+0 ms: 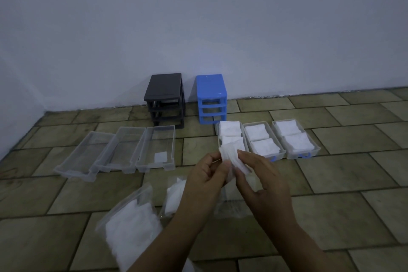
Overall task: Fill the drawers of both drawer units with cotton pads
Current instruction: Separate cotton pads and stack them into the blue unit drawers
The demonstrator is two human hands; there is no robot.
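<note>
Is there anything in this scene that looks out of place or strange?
One thing: a single cotton pad lies alone in the rightmost of the three clear drawers on the left, which otherwise look empty, while the three drawers on the right each hold piles. Nothing looks spilled or broken.

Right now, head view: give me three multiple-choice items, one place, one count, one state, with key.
1. Where is the blue unit?
A. right of the black unit
B. left of it
C. on top of it

2. How many drawers on the floor hold full rows of pads?
A. one
B. three
C. six

3. The hands are:
A. idle
B. both holding a pad stack
C. shutting a drawer

Key: A, blue stands right of black by the wall; B, three filled drawers before the blue unit; B, fingers of both grip the stack.
</note>
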